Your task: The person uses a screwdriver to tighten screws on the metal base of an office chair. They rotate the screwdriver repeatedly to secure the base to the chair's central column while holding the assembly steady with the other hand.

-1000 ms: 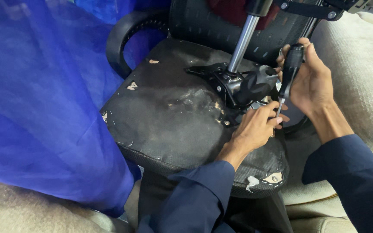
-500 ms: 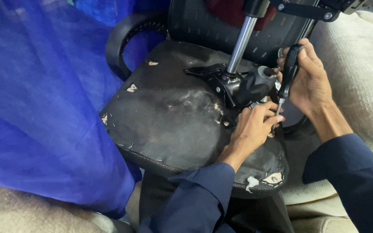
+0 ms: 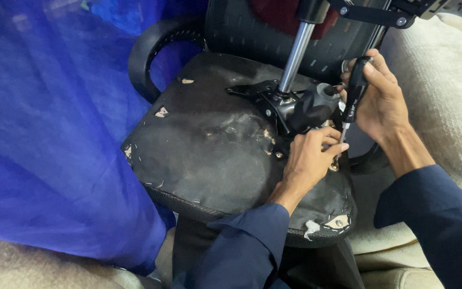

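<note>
An office chair lies upturned, its black seat underside (image 3: 209, 155) facing me. A black metal mechanism (image 3: 290, 107) with a silver gas cylinder (image 3: 295, 56) is fixed to it. My right hand (image 3: 380, 101) grips the black handle of a screwdriver (image 3: 353, 99), held upright with its thin shaft pointing down at the seat beside the mechanism. My left hand (image 3: 308, 158) rests on the seat at the screwdriver's tip, fingers pinched around the shaft near a small metal fastener (image 3: 333, 167).
Blue sheer fabric (image 3: 54, 134) hangs along the left. A black armrest loop (image 3: 145, 53) and the mesh backrest (image 3: 252, 29) lie behind the seat. Beige cushioned upholstery (image 3: 445, 80) sits at right and below. The chair's base arm (image 3: 370, 15) crosses the top.
My right hand and the screwdriver have shifted slightly, with the handle turned a little. My left hand stays at the tip.
</note>
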